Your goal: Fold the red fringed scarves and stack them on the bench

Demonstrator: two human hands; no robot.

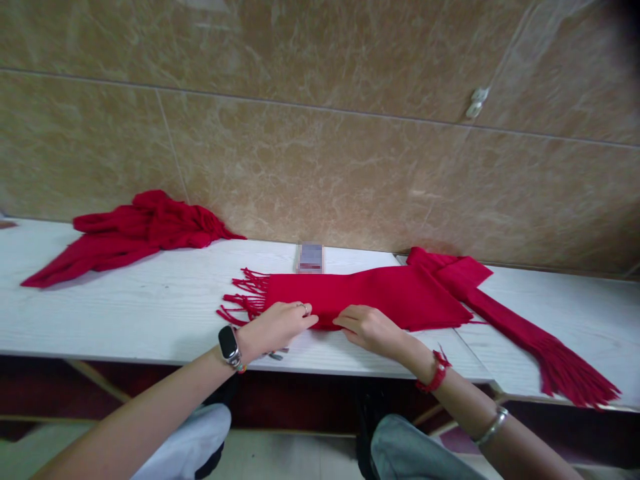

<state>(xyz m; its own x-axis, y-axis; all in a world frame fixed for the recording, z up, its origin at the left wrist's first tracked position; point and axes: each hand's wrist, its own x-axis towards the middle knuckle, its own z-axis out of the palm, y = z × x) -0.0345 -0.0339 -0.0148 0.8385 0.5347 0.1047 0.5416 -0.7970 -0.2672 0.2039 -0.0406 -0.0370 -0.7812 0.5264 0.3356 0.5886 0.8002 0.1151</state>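
Observation:
A red fringed scarf (360, 293) lies flat and folded lengthwise on the white table, its tassels spread at the left end. My left hand (283, 325) is closed at the scarf's near edge, close to the tassels, with the fingertips pinched on the cloth. A short way to the right, my right hand (373, 328) grips the same near edge with bent fingers. Toward the right, the scarf's other part crosses over itself in a loose bundle, and a fringed tail hangs slightly over the front edge.
Another crumpled red cloth (150, 230) lies at the back left against the marble-patterned wall (320, 180). A small flat rectangular object (311, 258) stands behind the scarf on the white table (125, 300). A few small grey items (277, 355) lie beneath my left wrist.

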